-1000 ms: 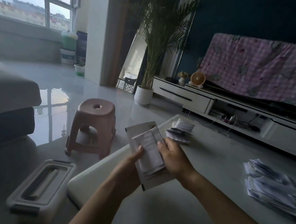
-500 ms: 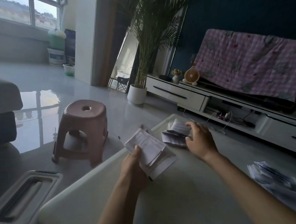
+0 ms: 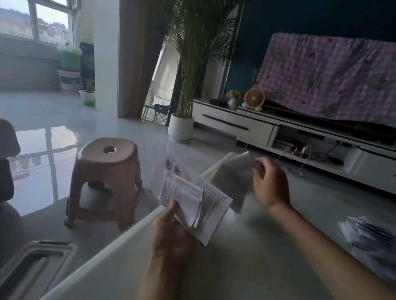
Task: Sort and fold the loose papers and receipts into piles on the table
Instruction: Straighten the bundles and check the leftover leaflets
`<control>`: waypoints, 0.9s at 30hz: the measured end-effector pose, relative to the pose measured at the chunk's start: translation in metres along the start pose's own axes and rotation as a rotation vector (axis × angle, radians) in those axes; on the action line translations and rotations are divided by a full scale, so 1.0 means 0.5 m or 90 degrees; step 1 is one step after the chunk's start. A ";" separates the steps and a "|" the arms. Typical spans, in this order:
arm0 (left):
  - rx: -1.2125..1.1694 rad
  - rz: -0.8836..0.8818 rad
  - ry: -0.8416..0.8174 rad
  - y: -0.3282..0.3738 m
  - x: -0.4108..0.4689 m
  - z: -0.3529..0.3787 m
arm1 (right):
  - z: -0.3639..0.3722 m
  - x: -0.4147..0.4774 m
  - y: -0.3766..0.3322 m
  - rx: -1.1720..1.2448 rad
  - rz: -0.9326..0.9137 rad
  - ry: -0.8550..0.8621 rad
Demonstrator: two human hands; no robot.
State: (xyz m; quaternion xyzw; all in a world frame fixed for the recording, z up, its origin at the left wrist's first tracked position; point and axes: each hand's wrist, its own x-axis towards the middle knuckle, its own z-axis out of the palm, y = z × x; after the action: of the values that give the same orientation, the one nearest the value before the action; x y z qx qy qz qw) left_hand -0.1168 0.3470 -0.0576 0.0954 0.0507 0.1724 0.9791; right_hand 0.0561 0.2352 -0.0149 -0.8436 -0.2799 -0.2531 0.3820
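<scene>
- At near right edge of pale grey table [image 3: 206, 283]: report change, near to far.
- Loose heap of crumpled white papers [image 3: 383, 247]: no hand on it, lying as half a second ago, unsorted. Left hand [image 3: 173, 228]: thumb on top, fingers curled beneath fanned stack of printed white sheets and receipts [image 3: 194, 199], held above table as before. Right hand [image 3: 271, 186]: half a second ago lowered onto small pile at far corner; now raised, pinching blurred pale grey paper [image 3: 236, 177] just beside stack.
- State meaning for task.
- Judged as sorting in progress: paper apparently lifted off far pile, probably for regrouping or a check against stack. No set-down yet. Heap awaiting handling, well apart from both hands.
- List hidden or unclear items.
- Heap: cut off by frame edge, smeared by motion. Print on stack: too small to read. Right fingertips: concealed behind paper, exact grip not readable. Sheet count in that paper, folded or flat: cannot tell. Far pile: masked by raised paper, remainder unknown. Beyond table, round-topped pink plastic stool [image 3: 109, 178] on glossy floor, apart from work.
</scene>
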 end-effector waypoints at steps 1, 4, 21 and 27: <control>-0.009 0.005 -0.016 0.003 0.001 -0.002 | -0.012 0.004 -0.010 0.069 0.053 -0.003; 0.011 0.004 -0.060 -0.006 0.001 -0.003 | -0.058 -0.004 -0.046 0.244 0.171 -0.096; 0.284 -0.052 0.079 -0.053 -0.068 0.007 | -0.112 -0.100 -0.108 0.168 0.127 -0.049; 0.257 -0.069 0.059 -0.043 -0.082 0.008 | -0.157 -0.087 -0.135 0.146 -0.066 -0.076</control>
State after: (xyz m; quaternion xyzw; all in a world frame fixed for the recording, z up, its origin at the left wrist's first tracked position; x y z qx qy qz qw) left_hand -0.1477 0.3123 -0.0555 0.2790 0.1341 0.1097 0.9445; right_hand -0.0367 0.1985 0.0367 -0.7924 -0.3723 -0.1884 0.4450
